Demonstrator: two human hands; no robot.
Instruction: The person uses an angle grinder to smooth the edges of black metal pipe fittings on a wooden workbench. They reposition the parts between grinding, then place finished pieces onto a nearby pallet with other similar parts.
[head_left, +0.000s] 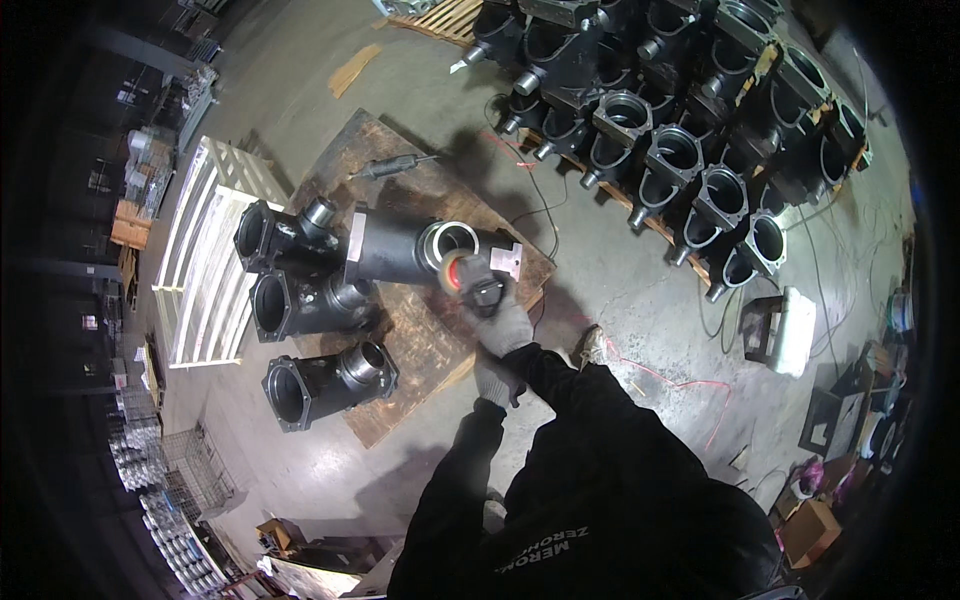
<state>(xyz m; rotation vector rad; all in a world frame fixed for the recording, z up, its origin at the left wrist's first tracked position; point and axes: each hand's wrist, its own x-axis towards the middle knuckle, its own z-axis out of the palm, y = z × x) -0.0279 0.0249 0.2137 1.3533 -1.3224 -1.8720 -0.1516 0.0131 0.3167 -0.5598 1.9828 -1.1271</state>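
The casting (400,250), a black flanged pipe body, lies on its side on a wooden board (420,330) on the floor, its bare machined bore (450,240) turned toward the person. A grinder (478,285) with a reddish disc (458,272) is held at the bore's rim. The right hand (503,325), gloved, is wrapped with its fingers closed around the grinder's body; the left hand (495,382), also gloved, is closed just behind it, apparently on the tail of the tool. For a clean pass, the disc is best kept flat to the rim and moved steadily around it, with light pressure from both hands, so that no gouge is cut. Two more castings (300,300) lie just beside it on the board and are better left untouched.
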